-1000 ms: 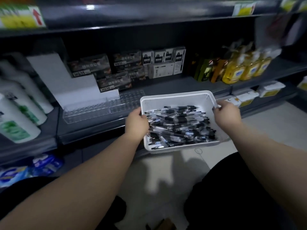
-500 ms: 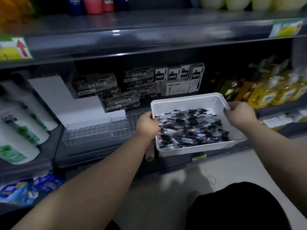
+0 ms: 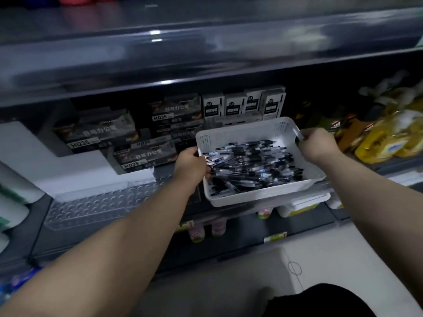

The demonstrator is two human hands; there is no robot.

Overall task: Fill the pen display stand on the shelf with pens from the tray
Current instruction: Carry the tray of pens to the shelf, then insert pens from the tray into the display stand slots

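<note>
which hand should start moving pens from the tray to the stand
Probably the left. The left hand holds the tray at its left edge, on the side where the clear stand lies. The right hand holds the far right edge, so the tray sits between it and the stand.

Everything is being shot from one wide-angle head-worn camera, being pointed forward and down from close in at the shelf [image 3: 96, 245], with the tray [image 3: 263, 200] being framed just right of centre, the pen display stand [image 3: 98, 209] lower left, and the floor [image 3: 320, 259] being caught along the bottom edge.
</note>
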